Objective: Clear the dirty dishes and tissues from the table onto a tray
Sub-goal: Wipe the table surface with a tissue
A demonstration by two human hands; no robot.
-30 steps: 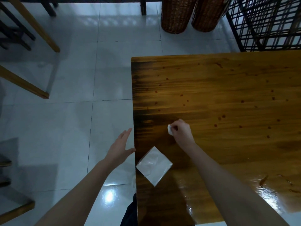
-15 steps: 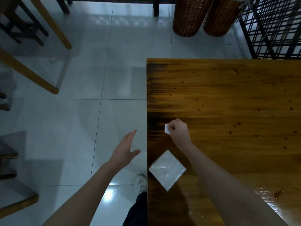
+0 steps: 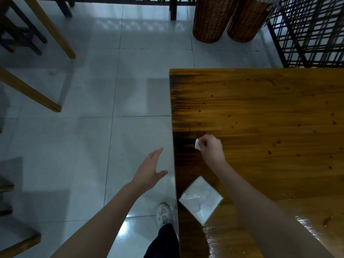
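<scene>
While the right hand (image 3: 212, 148) pinches a small tissue (image 3: 197, 146) near the table (image 3: 260, 108) edge, left hand (image 3: 149, 170) flat-fingered over open floor (image 3: 93, 146) — folded napkin (image 3: 201, 199) at the rim.

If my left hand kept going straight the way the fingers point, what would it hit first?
Likely the table's left edge: the left hand points forward and right toward it over floor, nothing between. Its height against the tabletop is unclear, so it might pass over.

Saw only a white corner of the tissue scrap (image 3: 197, 146), otherwise buried in the curled right hand (image 3: 212, 148). Lost the table (image 3: 260, 108) past the view's edge at three and five o'clock, and the tops of two wicker baskets (image 3: 212, 19) at one o'clock. Could not make out the wood's dark specks (image 3: 278, 142).
</scene>
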